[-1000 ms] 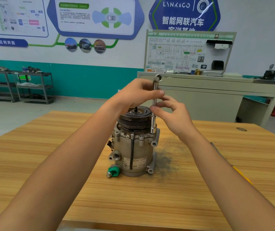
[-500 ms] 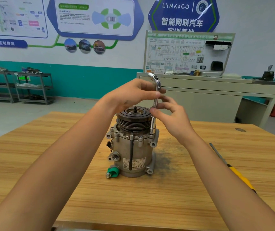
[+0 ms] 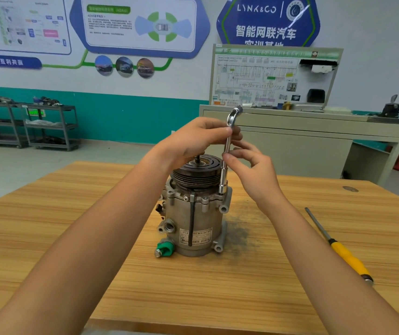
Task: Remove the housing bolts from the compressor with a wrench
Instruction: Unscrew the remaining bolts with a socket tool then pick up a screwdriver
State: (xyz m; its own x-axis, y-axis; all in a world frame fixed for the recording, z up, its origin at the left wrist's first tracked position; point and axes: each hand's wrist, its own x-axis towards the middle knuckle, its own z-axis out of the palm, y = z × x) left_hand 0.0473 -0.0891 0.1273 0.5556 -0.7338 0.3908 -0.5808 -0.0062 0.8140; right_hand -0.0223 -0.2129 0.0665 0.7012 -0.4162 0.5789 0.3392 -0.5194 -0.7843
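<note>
Yellow-handled screwdriver (image 3: 338, 247) on wooden table (image 3: 72, 238); shelving carts (image 3: 27, 124) behind.

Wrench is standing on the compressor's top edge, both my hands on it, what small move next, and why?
Probably twist the L-shaped socket wrench counterclockwise: it stands upright, socket seated on the compressor's upper flange, left hand gripping near the bend, right hand pinching mid-shaft, so both can spin it.

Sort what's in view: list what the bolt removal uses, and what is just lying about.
In use: compressor, upright on the table; wrench, socket end down at its housing rim; left hand and right hand, both pinching the wrench shaft.
Lying about: yellow-handled screwdriver on the table at right; shelf carts and bench behind.
</note>
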